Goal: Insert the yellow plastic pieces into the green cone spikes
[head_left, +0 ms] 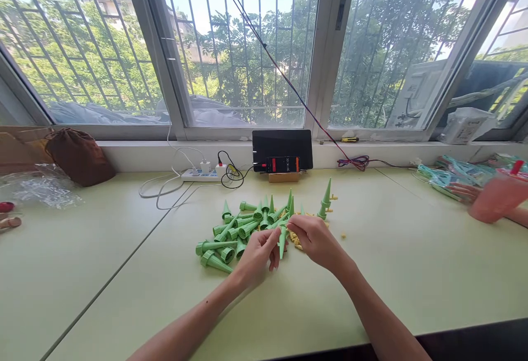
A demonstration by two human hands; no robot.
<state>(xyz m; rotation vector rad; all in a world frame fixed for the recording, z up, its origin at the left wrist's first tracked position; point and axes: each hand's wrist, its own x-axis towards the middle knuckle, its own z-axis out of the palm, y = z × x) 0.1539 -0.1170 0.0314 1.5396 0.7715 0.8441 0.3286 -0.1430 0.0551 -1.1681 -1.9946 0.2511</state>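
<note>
My left hand [258, 255] is closed on a green plastic watering spike [282, 244], which points tip-down between my two hands. Held in a pinch at the upper part of this spike is my right hand [317, 240]; whatever lies between its fingertips is hidden. A heap of similar green spikes [246, 229] with ribbed, cap-like ends spreads beside and beyond my left hand. Small yellow pieces [297, 243] lie by my right hand, partly covered by it. Farther right, green spikes with yellow side pieces stand in an upright stack [325, 201].
At the back, a phone [284, 164] leans before a dark tablet [282, 143], left of which lies a power strip [202, 174] with cables. A brown pouch [80, 157] sits far left. On the right, another person's hand [466, 191] is near a red cup [497, 196].
</note>
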